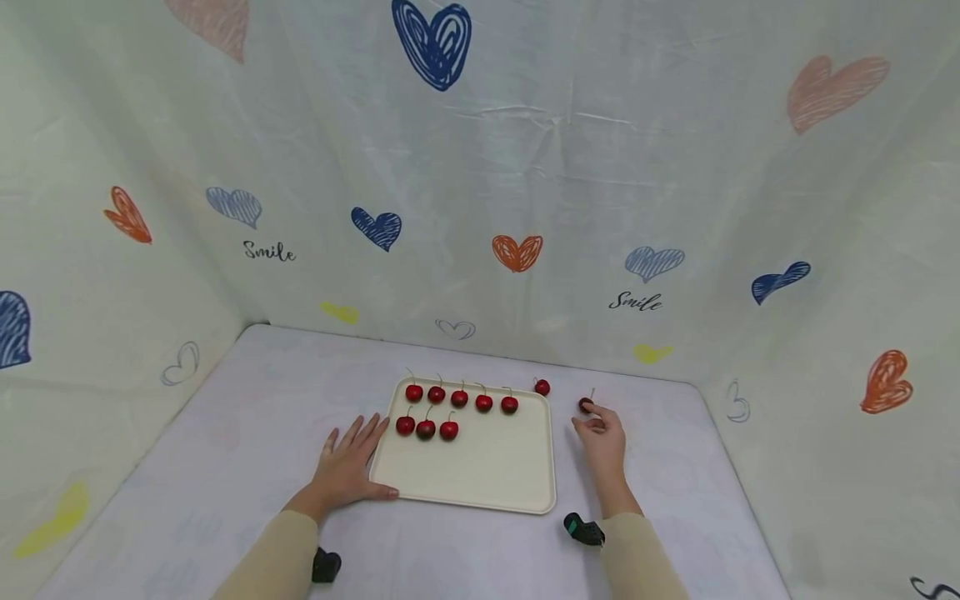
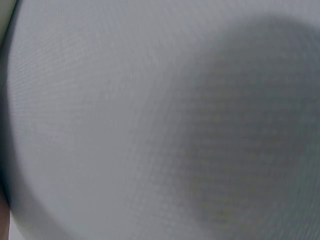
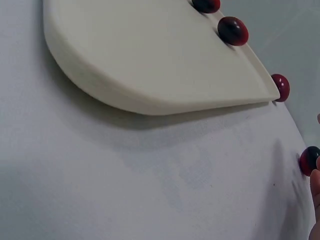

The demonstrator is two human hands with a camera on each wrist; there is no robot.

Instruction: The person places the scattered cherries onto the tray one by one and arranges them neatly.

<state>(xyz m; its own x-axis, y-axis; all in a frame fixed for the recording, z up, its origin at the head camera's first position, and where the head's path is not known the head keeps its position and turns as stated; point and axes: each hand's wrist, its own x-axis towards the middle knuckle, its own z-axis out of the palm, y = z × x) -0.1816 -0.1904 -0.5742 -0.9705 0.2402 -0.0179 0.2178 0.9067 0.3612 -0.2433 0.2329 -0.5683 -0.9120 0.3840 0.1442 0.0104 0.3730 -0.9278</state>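
Note:
A cream tray [image 1: 480,471] lies on the table with a row of several red cherries [image 1: 459,398] along its far side and three more in a second row at the left. My left hand [image 1: 348,468], fingers spread, rests at the tray's left edge, its thumb by the near left corner. Right of the tray, my right hand [image 1: 603,437] reaches a dark cherry [image 1: 584,405] on the table. A fingertip touches that cherry, while the thumb looks apart from it. The right wrist view shows the same cherry [image 3: 309,161] and fingertips [image 3: 315,182] at its right border.
Another cherry [image 1: 542,387] sits outside the tray's far right corner. The white-covered table [image 1: 225,450] meets a hanging sheet [image 1: 480,325] printed with hearts at the back. Black wrist devices [image 1: 583,530] show under both forearms. The left wrist view holds mostly blurred grey fabric.

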